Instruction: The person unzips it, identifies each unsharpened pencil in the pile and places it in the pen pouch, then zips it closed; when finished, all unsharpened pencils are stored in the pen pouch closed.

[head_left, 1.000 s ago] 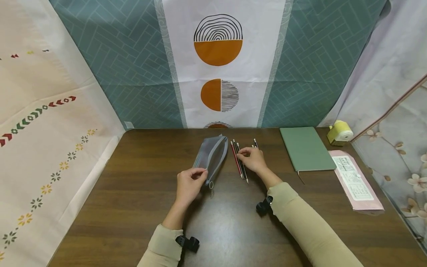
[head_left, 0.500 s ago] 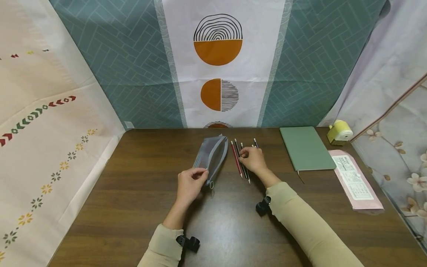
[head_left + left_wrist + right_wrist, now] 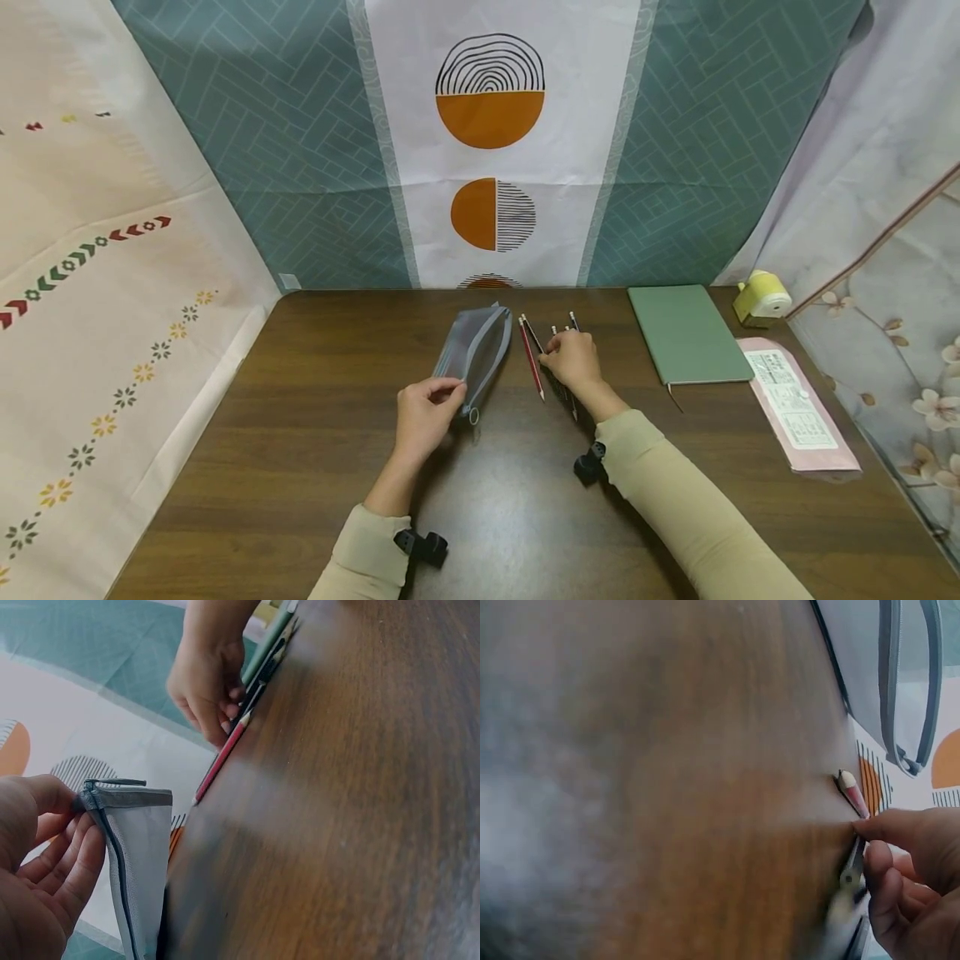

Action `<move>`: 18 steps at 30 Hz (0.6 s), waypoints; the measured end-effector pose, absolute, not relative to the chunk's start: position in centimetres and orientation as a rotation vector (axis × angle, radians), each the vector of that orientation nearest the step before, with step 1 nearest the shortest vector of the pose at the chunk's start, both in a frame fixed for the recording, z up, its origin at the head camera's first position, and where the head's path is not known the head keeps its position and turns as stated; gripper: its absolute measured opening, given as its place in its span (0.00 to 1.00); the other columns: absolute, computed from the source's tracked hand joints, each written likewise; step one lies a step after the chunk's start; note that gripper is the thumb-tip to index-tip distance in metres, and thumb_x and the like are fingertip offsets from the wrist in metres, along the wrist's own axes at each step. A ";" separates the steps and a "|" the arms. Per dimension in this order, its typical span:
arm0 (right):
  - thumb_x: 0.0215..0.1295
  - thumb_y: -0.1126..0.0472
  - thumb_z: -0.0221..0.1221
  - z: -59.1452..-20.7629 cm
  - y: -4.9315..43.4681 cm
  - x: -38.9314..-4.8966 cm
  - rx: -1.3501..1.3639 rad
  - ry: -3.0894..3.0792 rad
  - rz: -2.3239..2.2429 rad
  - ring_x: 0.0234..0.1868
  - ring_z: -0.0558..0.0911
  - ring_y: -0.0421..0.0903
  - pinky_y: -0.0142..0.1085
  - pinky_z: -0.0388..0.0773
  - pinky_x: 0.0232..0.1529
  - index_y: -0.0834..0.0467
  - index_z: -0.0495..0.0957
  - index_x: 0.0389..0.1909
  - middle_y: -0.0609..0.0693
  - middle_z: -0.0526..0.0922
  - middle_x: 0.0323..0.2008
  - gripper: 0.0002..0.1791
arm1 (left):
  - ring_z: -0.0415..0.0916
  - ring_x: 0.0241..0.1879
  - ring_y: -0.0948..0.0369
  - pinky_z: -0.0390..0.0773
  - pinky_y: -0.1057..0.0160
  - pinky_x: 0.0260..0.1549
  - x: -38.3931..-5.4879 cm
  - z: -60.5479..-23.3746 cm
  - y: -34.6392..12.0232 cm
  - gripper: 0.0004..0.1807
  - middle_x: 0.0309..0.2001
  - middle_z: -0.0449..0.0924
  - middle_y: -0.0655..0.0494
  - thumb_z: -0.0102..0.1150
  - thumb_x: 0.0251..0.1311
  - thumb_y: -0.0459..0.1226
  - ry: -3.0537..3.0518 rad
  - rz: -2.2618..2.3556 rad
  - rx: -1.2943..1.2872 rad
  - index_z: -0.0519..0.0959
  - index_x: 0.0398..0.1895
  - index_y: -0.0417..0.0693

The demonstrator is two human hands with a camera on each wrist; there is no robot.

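My left hand (image 3: 426,417) pinches the near corner of a grey-blue zippered pencil case (image 3: 454,343), beside its zipper pull ring. The case's mouth gapes toward the right. To its right, my right hand (image 3: 573,365) is down among several pencils, its thumb and index finger around a black pencil (image 3: 851,862). A red pencil (image 3: 532,358) lies on the table just left of those fingers, its sharpened tip toward me. Another black pencil (image 3: 532,332) crosses beneath the right hand, which hides its middle. More pencil ends (image 3: 573,320) show beyond the knuckles.
A green notebook (image 3: 690,335) lies right of the pencils on the wooden table (image 3: 300,433). Farther right are a yellow pencil sharpener (image 3: 763,297) and a pink packet with a white label (image 3: 797,400). Patterned cloths hang around the back and sides.
My right hand has shifted slightly right, and the black pencils have spread away from the red one, their tips swinging right. My left hand still holds the case in the same place.
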State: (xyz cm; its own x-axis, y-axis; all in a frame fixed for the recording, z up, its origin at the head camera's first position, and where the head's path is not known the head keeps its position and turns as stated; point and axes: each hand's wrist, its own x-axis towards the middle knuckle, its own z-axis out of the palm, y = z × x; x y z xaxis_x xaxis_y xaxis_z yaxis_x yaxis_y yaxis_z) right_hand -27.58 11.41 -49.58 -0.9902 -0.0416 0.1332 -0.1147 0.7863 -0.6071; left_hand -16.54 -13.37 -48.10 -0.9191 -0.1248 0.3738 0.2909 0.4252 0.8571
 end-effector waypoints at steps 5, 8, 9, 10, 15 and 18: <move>0.53 0.60 0.73 -49.7 11.7 -27.6 0.140 -2.896 1.008 0.42 0.85 0.57 0.51 0.79 0.49 0.61 0.89 0.31 0.54 0.89 0.32 0.09 | 0.77 0.22 0.66 0.75 0.73 0.23 -16.5 -48.1 -13.3 0.04 0.25 0.86 0.52 0.72 0.56 0.31 -2.304 -1.498 -0.142 0.89 0.31 0.37; 0.53 0.61 0.72 -49.9 11.9 -27.7 0.170 -2.881 1.059 0.41 0.86 0.57 0.52 0.80 0.48 0.63 0.89 0.33 0.54 0.89 0.31 0.10 | 0.77 0.22 0.66 0.75 0.73 0.23 -16.5 -48.1 -13.3 0.03 0.25 0.86 0.51 0.72 0.56 0.31 -2.301 -1.494 -0.145 0.89 0.31 0.37; 0.54 0.61 0.71 -49.9 11.9 -27.6 0.177 -2.870 1.085 0.40 0.86 0.56 0.52 0.80 0.48 0.63 0.88 0.33 0.54 0.89 0.31 0.10 | 0.77 0.22 0.66 0.75 0.73 0.23 -16.5 -48.1 -13.3 0.03 0.25 0.86 0.51 0.72 0.56 0.30 -2.301 -1.495 -0.145 0.89 0.31 0.38; 0.54 0.61 0.70 -49.9 11.9 -27.7 0.183 -2.858 1.109 0.39 0.86 0.55 0.51 0.79 0.48 0.64 0.88 0.33 0.54 0.89 0.29 0.10 | 0.77 0.22 0.66 0.75 0.72 0.23 -16.5 -48.1 -13.3 0.02 0.25 0.86 0.52 0.71 0.56 0.30 -2.301 -1.496 -0.143 0.89 0.31 0.38; 0.53 0.63 0.66 -50.0 12.1 -27.8 0.190 -2.804 1.220 0.35 0.85 0.53 0.50 0.79 0.50 0.64 0.87 0.33 0.51 0.87 0.24 0.09 | 0.77 0.21 0.66 0.75 0.71 0.22 -16.5 -47.9 -13.3 0.02 0.24 0.85 0.53 0.71 0.56 0.30 -2.322 -1.505 -0.116 0.89 0.31 0.38; 0.53 0.62 0.66 -49.8 12.1 -27.8 0.169 -2.778 1.254 0.36 0.86 0.53 0.49 0.80 0.48 0.64 0.88 0.33 0.51 0.88 0.25 0.10 | 0.77 0.21 0.65 0.75 0.70 0.22 -16.5 -47.8 -13.3 0.02 0.24 0.85 0.53 0.71 0.56 0.30 -2.329 -1.508 -0.108 0.89 0.32 0.39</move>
State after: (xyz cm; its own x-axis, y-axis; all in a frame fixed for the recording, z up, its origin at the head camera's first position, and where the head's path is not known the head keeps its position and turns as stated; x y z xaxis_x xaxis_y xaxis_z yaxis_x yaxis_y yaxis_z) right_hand -27.79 12.13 -49.81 -0.9899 -0.0642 0.1264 -0.1372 0.6568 -0.7415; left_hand -16.51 -13.28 -47.85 -0.9312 -0.1307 0.3402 0.2571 0.4262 0.8673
